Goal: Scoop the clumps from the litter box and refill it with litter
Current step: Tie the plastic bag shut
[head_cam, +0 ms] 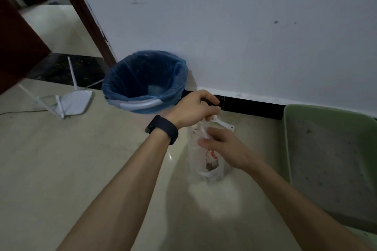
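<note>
Left hand [194, 108] grips the neck of the plastic bag [204, 169], hanging upright, mouth up, near the green litter box [287, 140]; right hand [226, 149] rests relaxed fingers against its side.

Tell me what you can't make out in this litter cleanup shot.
Head view:
litter box: right edge cuts it off.
plastic bag contents: dim, blurred through film.
scoop: only a handle end shows; left hand, gripping the bag top, hides the rest.
right hand: grip on the bag unclear.
bin bottom: dark.
</note>
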A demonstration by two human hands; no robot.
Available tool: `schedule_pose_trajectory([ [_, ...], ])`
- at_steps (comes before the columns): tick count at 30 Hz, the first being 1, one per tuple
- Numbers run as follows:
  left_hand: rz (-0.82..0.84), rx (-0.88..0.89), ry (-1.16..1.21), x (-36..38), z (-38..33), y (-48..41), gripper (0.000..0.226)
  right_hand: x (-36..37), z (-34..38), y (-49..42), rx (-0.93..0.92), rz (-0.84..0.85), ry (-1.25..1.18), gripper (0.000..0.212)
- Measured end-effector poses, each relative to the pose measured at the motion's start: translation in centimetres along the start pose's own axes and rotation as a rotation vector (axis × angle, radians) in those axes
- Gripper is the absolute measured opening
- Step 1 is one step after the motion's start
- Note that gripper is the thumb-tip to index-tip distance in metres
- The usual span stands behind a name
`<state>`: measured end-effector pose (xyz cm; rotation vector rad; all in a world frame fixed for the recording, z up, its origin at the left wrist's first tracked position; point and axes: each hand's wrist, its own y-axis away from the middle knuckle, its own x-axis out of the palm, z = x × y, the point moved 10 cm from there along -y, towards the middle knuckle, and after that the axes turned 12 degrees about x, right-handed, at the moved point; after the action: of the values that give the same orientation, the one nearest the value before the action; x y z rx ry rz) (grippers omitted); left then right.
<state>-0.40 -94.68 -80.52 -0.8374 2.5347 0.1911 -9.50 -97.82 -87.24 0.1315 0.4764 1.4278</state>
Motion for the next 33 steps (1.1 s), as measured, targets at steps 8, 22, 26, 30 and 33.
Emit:
schedule_pose_trajectory([
  [8, -0.224, -0.135, 0.002, -1.2, 4.8, 0.5, 0.015, -4.6, -4.0, -1.0, 0.169, -0.221, -0.356, 0.044],
  [22, 0.173, -0.162, 0.088, 10.1, 7.7, 2.1, 0.07, -5.3, -8.2, -2.6, 0.405, -0.099, -1.06, 0.034],
  [26, 0.061, -0.039, -0.226, 8.9, 7.6, 1.5, 0.041, -5.2, -8.9, -2.4, 0.366, -0.071, -1.146, 0.048],
  [30, 0.028, -0.024, -0.245, 8.3, 8.0, 1.5, 0.051, -5.3, -9.0, -2.8, 0.24, 0.01, -1.17, 0.064],
  [33, 0.082, 0.076, -0.505, 8.6, 7.1, 1.1, 0.045, -5.0, -7.8, -2.2, 0.22, -0.032, -0.771, 0.048],
])
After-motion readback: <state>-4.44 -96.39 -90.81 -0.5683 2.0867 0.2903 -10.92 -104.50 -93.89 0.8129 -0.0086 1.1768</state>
